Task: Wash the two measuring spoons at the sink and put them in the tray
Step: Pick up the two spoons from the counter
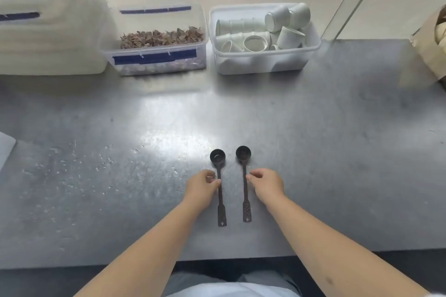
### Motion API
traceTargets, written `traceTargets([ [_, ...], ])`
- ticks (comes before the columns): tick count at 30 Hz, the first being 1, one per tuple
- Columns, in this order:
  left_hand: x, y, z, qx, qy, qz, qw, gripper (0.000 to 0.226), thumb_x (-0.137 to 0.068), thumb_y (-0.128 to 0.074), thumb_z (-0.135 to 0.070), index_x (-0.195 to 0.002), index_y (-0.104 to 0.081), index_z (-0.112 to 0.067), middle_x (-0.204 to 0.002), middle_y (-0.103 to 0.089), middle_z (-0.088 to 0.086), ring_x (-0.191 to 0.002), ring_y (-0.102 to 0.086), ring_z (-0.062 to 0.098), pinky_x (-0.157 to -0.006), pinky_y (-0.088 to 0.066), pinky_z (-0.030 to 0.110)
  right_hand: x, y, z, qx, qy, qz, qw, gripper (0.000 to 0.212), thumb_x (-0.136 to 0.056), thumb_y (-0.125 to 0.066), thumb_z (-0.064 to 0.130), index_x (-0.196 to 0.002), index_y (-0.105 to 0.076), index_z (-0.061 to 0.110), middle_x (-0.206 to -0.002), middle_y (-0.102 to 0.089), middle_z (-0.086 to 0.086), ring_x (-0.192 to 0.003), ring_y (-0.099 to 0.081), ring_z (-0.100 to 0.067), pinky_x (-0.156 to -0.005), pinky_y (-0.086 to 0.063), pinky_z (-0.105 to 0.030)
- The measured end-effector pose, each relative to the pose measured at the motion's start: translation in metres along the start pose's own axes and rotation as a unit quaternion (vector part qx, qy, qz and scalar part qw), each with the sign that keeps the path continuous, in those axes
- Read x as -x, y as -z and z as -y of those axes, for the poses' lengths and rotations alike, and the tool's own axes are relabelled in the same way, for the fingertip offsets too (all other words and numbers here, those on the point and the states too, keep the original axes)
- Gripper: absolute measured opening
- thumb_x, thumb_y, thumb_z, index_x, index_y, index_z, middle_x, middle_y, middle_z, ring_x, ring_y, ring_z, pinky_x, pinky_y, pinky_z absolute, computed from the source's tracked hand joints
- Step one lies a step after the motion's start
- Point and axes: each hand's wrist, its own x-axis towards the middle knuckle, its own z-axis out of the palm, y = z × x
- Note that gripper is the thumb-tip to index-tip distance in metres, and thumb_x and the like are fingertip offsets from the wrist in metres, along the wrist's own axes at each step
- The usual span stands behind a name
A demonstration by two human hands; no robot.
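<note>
Pickup step: two spoons, left (219,185) and right (245,182), lay parallel on desk (337,152). Left hand (201,187) and right hand (266,184) fingers pinched narrow at handles, grip unconfirmed. Next: lift, find sink.

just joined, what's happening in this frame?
A person stands at a steel counter with two dark measuring spoons lying side by side, bowls pointing away. The left hand pinches the left spoon's handle; the right hand has its fingertips at the right spoon's handle. Both spoons lie flat on the counter. No sink or tray is in view. At the back sit a tub of dried brown pieces and a tub of white cups.
</note>
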Motion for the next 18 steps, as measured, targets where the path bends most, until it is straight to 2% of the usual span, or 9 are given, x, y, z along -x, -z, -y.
traceTargets([
  [2,-0.003,-0.001,-0.004,-0.024,0.003,-0.023,0.999,0.035,-0.088,-0.063,-0.032,-0.120,-0.061,-0.017,-0.109,-0.069,0.005,-0.092,-0.066,0.021,-0.084,-0.056,0.043,-0.006,0.000,0.003,-0.011,-0.010,-0.002,1.000,0.033,-0.088,-0.068,0.031,-0.116,-0.072,0.014,-0.120,-0.071,-0.003,-0.113,-0.063,-0.020,-0.093,-0.046,-0.028],
  [7,-0.008,-0.004,-0.008,-0.041,0.016,-0.051,0.998,0.027,-0.087,-0.062,-0.032,-0.109,-0.069,-0.019,-0.102,-0.072,0.001,-0.093,-0.066,0.020,-0.083,-0.054,0.037,-0.014,-0.004,0.006,-0.035,-0.021,-0.002,0.999,0.027,-0.084,-0.073,0.030,-0.107,-0.076,0.016,-0.116,-0.073,0.003,-0.107,-0.065,-0.016,-0.084,-0.045,-0.024],
  [11,-0.012,-0.004,-0.010,-0.028,0.034,-0.050,0.998,0.017,-0.087,-0.061,-0.030,-0.097,-0.073,-0.022,-0.084,-0.072,-0.002,-0.085,-0.067,0.019,-0.078,-0.055,0.036,-0.020,-0.007,0.006,-0.037,-0.024,0.012,0.999,0.023,-0.082,-0.074,0.028,-0.102,-0.077,0.015,-0.117,-0.073,0.006,-0.106,-0.066,-0.017,-0.095,-0.052,-0.035],
  [14,-0.015,-0.004,-0.010,-0.027,0.041,-0.047,0.998,0.014,-0.087,-0.062,-0.030,-0.091,-0.074,-0.023,-0.075,-0.070,-0.002,-0.080,-0.067,0.019,-0.074,-0.055,0.034,-0.024,-0.008,0.007,-0.038,-0.036,0.020,0.998,0.021,-0.082,-0.074,0.026,-0.098,-0.078,0.014,-0.111,-0.074,0.004,-0.100,-0.070,-0.023,-0.093,-0.055,-0.041],
  [18,-0.019,-0.002,-0.008,-0.009,0.055,-0.042,0.998,0.009,-0.085,-0.066,-0.030,-0.084,-0.074,-0.025,-0.072,-0.072,-0.003,-0.071,-0.069,0.014,-0.069,-0.055,0.031,-0.027,-0.009,0.008,-0.038,-0.040,0.021,0.998,0.010,-0.083,-0.073,0.022,-0.089,-0.078,0.015,-0.096,-0.074,0.006,-0.085,-0.072,-0.022,-0.085,-0.059,-0.042],
])
